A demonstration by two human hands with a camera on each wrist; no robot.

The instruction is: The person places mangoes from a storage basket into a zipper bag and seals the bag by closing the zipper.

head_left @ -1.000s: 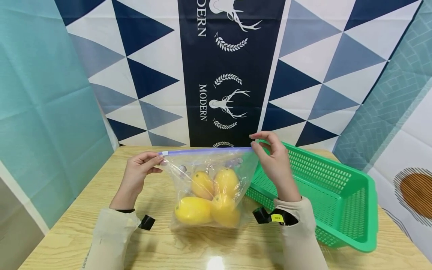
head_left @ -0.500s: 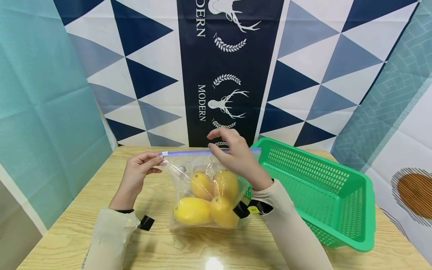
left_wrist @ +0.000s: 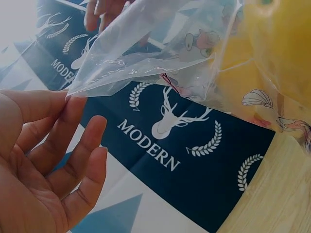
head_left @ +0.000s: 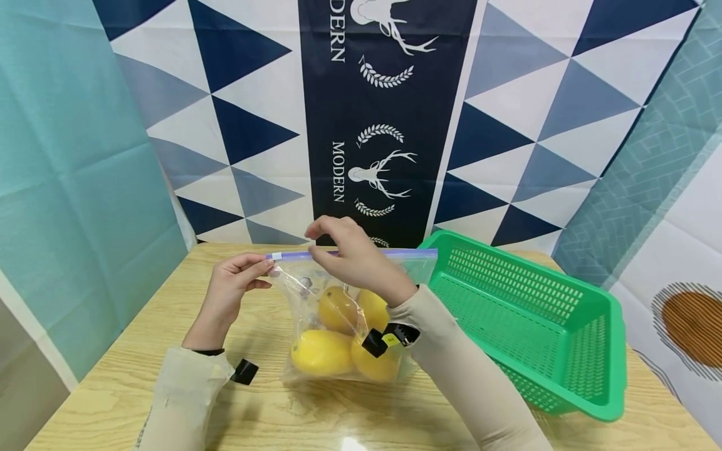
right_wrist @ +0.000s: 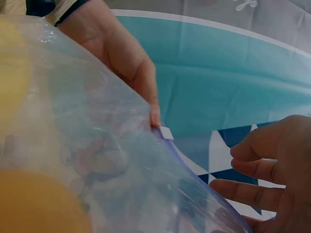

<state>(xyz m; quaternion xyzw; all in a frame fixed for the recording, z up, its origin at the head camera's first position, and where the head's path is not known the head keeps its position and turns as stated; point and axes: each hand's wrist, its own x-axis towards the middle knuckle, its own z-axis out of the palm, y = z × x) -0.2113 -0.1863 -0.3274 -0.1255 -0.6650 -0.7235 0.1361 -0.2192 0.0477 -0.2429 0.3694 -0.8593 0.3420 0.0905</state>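
A clear zip bag (head_left: 414, 266) with a purple zip strip stands on the table, several yellow mangoes (head_left: 321, 352) inside it. My left hand (head_left: 228, 291) pinches the bag's upper left corner between thumb and fingers, right beside the white slider (head_left: 276, 256). My right hand (head_left: 358, 257) hovers over the zip strip left of its middle, thumb and fingers apart. In the right wrist view, the fingers of that hand (right_wrist: 272, 179) are loosely bent beside the purple edge, with the slider (right_wrist: 166, 133) farther along it. My right forearm hides part of the mangoes.
A green plastic basket (head_left: 586, 351) with perforated sides stands on the right of the wooden table (head_left: 265, 413). Patterned cloth (head_left: 248, 125) hangs behind the table, and teal cloth (head_left: 73, 163) hangs on the left.
My right hand has left the bag's upper right corner and moved left along the zip strip toward the slider. My left hand stays at its corner.
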